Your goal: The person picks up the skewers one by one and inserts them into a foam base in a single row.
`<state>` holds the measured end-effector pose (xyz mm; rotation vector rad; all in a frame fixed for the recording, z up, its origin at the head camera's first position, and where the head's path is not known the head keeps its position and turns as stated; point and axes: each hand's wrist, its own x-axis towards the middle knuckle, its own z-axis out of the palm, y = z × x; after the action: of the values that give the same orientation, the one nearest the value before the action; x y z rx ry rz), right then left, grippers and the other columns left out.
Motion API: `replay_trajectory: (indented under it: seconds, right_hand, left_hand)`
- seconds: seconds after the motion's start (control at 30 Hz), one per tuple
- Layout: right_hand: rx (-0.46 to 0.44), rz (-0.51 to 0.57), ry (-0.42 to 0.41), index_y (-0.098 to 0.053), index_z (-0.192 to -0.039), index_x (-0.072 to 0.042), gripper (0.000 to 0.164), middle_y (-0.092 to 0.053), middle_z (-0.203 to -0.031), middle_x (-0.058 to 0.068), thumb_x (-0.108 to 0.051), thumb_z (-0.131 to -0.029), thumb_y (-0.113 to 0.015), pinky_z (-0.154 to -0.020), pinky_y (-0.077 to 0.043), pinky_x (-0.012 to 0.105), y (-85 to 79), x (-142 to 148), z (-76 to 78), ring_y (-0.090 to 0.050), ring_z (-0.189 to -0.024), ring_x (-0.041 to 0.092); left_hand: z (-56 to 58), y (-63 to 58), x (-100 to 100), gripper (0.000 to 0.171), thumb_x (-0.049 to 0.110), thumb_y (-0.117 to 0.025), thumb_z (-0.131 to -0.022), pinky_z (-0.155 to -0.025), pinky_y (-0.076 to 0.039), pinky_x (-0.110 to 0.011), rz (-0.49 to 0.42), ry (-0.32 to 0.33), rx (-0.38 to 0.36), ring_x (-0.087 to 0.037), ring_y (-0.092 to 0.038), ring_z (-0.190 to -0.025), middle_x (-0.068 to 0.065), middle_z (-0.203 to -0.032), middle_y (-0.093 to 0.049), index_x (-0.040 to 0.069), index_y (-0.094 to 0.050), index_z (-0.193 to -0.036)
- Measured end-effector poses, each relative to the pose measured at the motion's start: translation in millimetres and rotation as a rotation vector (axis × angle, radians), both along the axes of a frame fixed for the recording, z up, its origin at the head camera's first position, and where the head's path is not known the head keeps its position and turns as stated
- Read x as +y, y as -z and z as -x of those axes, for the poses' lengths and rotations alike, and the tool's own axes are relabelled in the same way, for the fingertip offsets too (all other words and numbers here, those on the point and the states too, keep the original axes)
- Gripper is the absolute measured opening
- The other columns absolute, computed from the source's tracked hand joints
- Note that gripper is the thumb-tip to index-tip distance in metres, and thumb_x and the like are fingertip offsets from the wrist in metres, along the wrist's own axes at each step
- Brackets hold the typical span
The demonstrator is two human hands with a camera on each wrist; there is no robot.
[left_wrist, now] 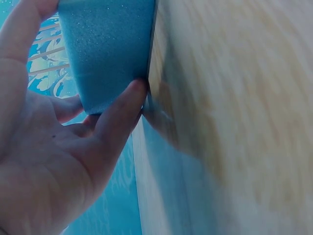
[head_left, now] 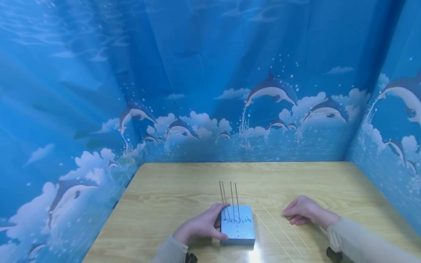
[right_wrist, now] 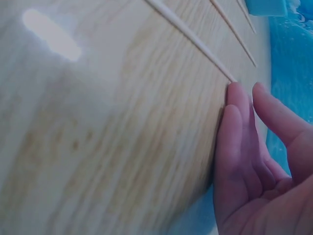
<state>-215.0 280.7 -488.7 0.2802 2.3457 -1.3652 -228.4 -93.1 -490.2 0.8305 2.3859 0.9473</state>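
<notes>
My left hand [head_left: 200,224] grips a blue foam block [head_left: 237,232] by its left side, thumb at the near edge and fingers toward the back. Several thin sticks [head_left: 232,197] stand upright in the block, leaning slightly, among small dark holes on its top. Three pale thin sticks lie side by side on the table to the right of the block. Over the rightmost stick [head_left: 297,235] is my right hand [head_left: 304,211]. In the right wrist view, a fingertip touches the end of that stick [right_wrist: 195,41], while the thumb stays apart from the fingers.
The wood-grain table [head_left: 171,182] carries the block and the loose sticks. Blue curtains [head_left: 204,73] printed with dolphins and clouds enclose its back and sides. Dark bands [head_left: 334,254] show at both wrists.
</notes>
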Motion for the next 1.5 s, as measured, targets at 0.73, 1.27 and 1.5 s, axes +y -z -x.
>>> replay_trajectory:
  seconds: [0.73,1.27,1.5]
  right_hand:
    - [0.073,-0.234,-0.045,-0.068,-0.073,-0.001,0.016,-0.067,-0.06,0.007,-0.008,-0.074,-0.082,-0.046,-0.055,0.023,-7.8,-15,4.9,-0.062,-0.048,0.011]
    - [0.066,-0.285,-0.107,-0.065,-0.072,-0.001,0.005,-0.067,-0.059,0.008,0.0,-0.07,-0.069,-0.048,-0.057,0.026,-10.4,-21,3.9,-0.064,-0.049,0.015]
    - [0.045,-0.257,-0.135,-0.065,-0.068,-0.003,0.008,-0.066,-0.056,0.006,-0.004,-0.072,-0.072,-0.047,-0.056,0.025,-10.0,-16,8.2,-0.062,-0.047,0.013]
  left_hand:
    - [1.2,-1.2,2,0.101,0.038,-0.086,-0.069,-0.12,-0.033,-0.042,0.003,0.004,0.015,-0.02,-0.042,-0.137,-0.002,-0.147,-0.043,0.019,-0.031,-0.152]
    - [1.0,2.7,0,0.104,0.04,-0.086,-0.069,-0.12,-0.033,-0.042,0.019,0.001,0.003,-0.02,-0.041,-0.138,-0.002,-0.15,-0.041,0.018,-0.029,-0.154]
    - [1.5,1.8,0,0.102,0.039,-0.086,-0.069,-0.12,-0.034,-0.04,0.006,0.005,0.013,-0.02,-0.042,-0.138,-0.002,-0.149,-0.041,0.019,-0.03,-0.153]
